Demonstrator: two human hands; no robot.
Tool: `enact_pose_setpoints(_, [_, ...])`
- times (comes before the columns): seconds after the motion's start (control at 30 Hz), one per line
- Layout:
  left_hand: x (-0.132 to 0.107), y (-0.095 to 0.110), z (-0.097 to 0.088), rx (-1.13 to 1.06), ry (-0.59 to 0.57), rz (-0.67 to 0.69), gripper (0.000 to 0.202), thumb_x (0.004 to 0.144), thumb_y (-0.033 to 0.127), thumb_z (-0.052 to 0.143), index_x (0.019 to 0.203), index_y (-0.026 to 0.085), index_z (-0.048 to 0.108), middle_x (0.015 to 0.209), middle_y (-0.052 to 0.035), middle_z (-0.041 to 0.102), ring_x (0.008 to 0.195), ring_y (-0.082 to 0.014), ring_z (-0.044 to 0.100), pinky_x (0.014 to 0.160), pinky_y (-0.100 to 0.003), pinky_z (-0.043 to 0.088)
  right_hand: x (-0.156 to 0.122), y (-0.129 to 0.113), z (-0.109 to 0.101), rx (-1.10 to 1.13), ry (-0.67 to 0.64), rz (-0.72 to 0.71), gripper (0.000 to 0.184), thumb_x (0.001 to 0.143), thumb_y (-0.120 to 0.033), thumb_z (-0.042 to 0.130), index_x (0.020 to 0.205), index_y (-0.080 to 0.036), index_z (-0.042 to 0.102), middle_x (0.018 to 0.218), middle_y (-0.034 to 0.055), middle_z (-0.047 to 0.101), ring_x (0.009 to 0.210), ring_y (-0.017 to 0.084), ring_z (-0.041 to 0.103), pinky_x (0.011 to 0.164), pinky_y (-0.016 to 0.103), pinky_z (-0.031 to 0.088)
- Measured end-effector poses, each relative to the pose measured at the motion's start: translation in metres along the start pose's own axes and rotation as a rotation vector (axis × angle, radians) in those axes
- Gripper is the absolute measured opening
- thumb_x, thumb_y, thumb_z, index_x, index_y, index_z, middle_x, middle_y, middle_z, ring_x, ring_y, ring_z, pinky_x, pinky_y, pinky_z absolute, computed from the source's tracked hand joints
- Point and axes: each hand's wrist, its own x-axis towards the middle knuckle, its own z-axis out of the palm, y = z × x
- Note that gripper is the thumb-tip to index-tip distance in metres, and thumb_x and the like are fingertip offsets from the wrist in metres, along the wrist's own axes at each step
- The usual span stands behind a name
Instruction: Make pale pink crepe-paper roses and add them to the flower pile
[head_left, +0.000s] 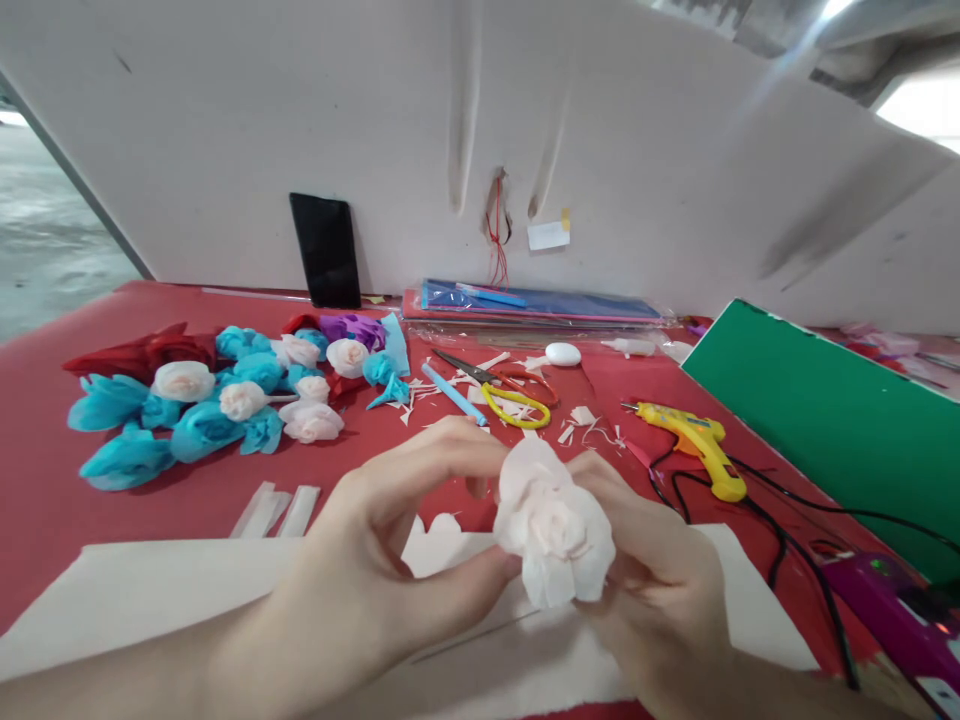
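Note:
A pale pink paper flower [562, 535] is held up in front of me, its layered petals facing the camera. My left hand [390, 550] pinches its petals from the left with thumb and fingers. From the right, my right hand [652, 560] is closed around the flower's base, which the petals and fingers hide. Below both hands lies a large white sheet [187, 590] on the red tabletop [60, 500]. Small scalloped white paper pieces [442, 530] show just behind the left hand.
Blue, white, red and purple paper flowers [206, 425] are heaped at the left. Scissors [517, 400], a blue pen [454, 393] and paper scraps lie mid-table. On the right are a yellow glue gun [697, 445], its black cable, a green board [832, 430] and a purple power strip [892, 620].

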Motion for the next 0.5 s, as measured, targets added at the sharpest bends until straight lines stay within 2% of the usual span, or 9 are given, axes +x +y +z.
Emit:
enact_pose_setpoints(0.13, [0.000,0.001,-0.006,-0.152,-0.052,-0.140,0.032,0.079,0.015,0.063,0.097,0.040,0.070,0.087,0.0099,0.068,0.080,-0.0106,0.063,0.072,-0.013,0.051,0.003,0.001,-0.005,-0.102,-0.008,-0.126,0.020,0.082,-0.008,0.059,0.062,-0.014,0.062,0.061,0.0028,0.065,0.058,0.012,0.052,0.056,0.025,0.047])
enact_pose_setpoints(0.23, [-0.003,-0.001,-0.014,-0.252,-0.075,-0.287,0.018,0.087,0.031,0.059,0.095,0.038,0.073,0.085,0.0086,0.072,0.078,-0.0131,0.067,0.069,-0.016,0.054,0.005,0.003,-0.007,-0.155,-0.024,-0.214,0.019,0.078,-0.003,0.058,0.062,-0.013,0.062,0.065,0.0047,0.068,0.060,0.013,0.053,0.059,0.027,0.048])
enact_pose_setpoints(0.3, [-0.005,-0.002,-0.018,-0.239,-0.051,-0.330,0.016,0.086,0.037,0.059,0.090,0.035,0.074,0.084,0.0083,0.074,0.076,-0.0138,0.068,0.067,-0.016,0.055,0.005,0.005,-0.008,-0.175,-0.035,-0.264,0.019,0.075,-0.001,0.058,0.062,-0.012,0.061,0.067,0.0062,0.069,0.062,0.014,0.053,0.060,0.029,0.048])
enact_pose_setpoints(0.43, [-0.001,0.002,-0.016,-0.218,-0.067,-0.342,0.014,0.083,0.032,0.064,0.088,0.041,0.074,0.084,0.0127,0.073,0.076,-0.0102,0.067,0.064,-0.011,0.052,0.004,0.007,-0.011,-0.213,-0.091,-0.333,0.016,0.073,0.001,0.057,0.062,-0.011,0.062,0.068,0.0071,0.068,0.062,0.013,0.050,0.060,0.030,0.047])
enact_pose_setpoints(0.5, [0.003,0.006,-0.013,-0.179,-0.098,-0.337,0.012,0.079,0.027,0.066,0.076,0.035,0.074,0.076,0.0119,0.071,0.066,-0.0086,0.063,0.056,-0.009,0.048,0.004,0.006,-0.013,-0.228,-0.123,-0.343,0.015,0.073,0.000,0.057,0.064,-0.010,0.064,0.068,0.0072,0.068,0.063,0.013,0.050,0.060,0.030,0.046])
